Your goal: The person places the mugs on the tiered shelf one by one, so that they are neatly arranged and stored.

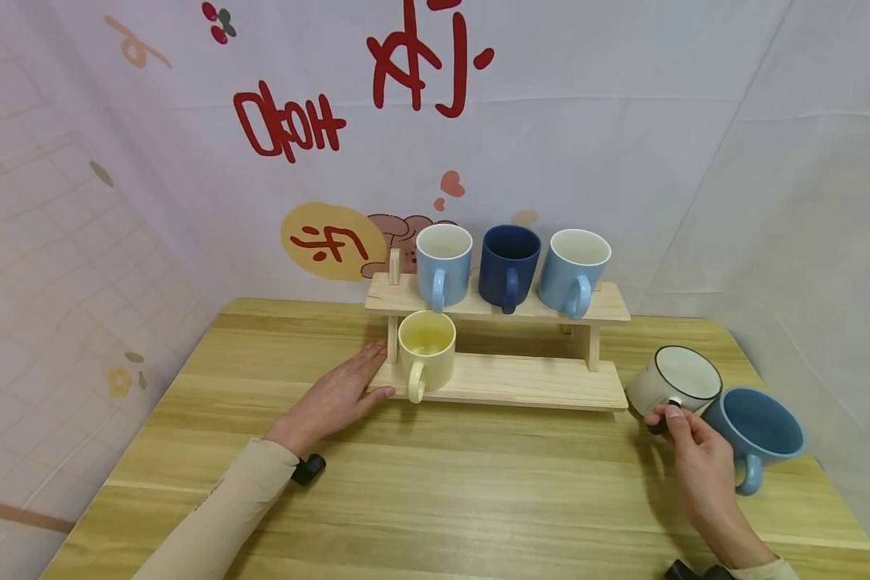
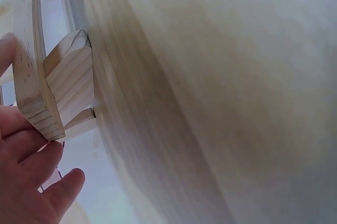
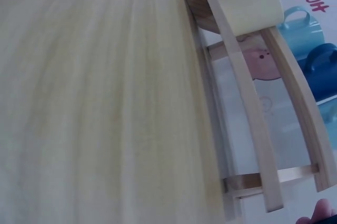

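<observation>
On the lower board of a two-tier wooden shelf (image 1: 536, 380), a pale yellow mug (image 1: 429, 354) stands at the left end. My left hand (image 1: 337, 399) holds that end, thumb at the front edge and fingers along the side; in the left wrist view its fingers (image 2: 31, 153) touch the board's end. To the right of the shelf, my right hand (image 1: 703, 463) pinches the black handle of a white mug with a black rim (image 1: 645, 387). The mug is slightly tilted; whether its base touches the table cannot be told. Only fingertips (image 3: 321, 211) show in the right wrist view.
The upper board carries a light blue mug (image 1: 442, 270), a navy mug (image 1: 503, 266) and another light blue mug (image 1: 561, 278), handles forward. A wide blue mug (image 1: 764, 431) stands just right of my right hand. Behind the wooden table (image 1: 435, 491) hangs a printed white cloth (image 1: 587, 153).
</observation>
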`<state>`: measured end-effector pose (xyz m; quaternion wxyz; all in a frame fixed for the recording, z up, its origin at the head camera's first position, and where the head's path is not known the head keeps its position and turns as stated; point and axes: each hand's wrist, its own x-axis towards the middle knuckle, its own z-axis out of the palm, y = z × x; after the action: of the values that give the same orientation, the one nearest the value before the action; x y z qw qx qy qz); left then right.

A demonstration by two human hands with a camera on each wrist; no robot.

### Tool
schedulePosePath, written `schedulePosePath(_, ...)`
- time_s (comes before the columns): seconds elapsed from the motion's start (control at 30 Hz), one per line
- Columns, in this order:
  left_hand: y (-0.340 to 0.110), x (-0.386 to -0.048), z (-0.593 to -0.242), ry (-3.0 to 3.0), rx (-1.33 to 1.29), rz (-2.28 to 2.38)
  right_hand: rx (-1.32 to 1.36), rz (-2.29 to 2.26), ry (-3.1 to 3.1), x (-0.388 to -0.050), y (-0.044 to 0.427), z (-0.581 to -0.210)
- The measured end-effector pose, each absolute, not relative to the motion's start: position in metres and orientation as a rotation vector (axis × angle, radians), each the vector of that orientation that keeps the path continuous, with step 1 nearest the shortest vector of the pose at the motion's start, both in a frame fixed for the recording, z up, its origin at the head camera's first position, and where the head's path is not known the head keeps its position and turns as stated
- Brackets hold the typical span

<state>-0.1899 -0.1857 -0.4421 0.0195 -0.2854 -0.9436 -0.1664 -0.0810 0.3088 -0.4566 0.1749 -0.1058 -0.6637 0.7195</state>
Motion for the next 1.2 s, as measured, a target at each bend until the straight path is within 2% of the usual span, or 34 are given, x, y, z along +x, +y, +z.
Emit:
schedulePosePath(0.43,-0.187,-0.192,-0.442,-2.928,-0.890,-0.488,-0.182,1.964,-1.989,-0.071,0.305,-0.428)
schedulePosePath(0.6,-0.186,-0.192,-0.442,-2.921,-0.902,-0.506,-0.153,1.811,-2.215,-0.065,0.299,-0.418)
schedulePosePath(0.8,-0.185,-0.192,-0.443,-2.907,-0.911,-0.513,-0.113,1.665,-2.412,-0.061,0.280,-0.409)
schedulePosePath(1.2,-0.184,-0.191,-0.438,-2.931,-0.907,-0.493,0.042,1.872,-2.412,-0.059,0.228,-0.400)
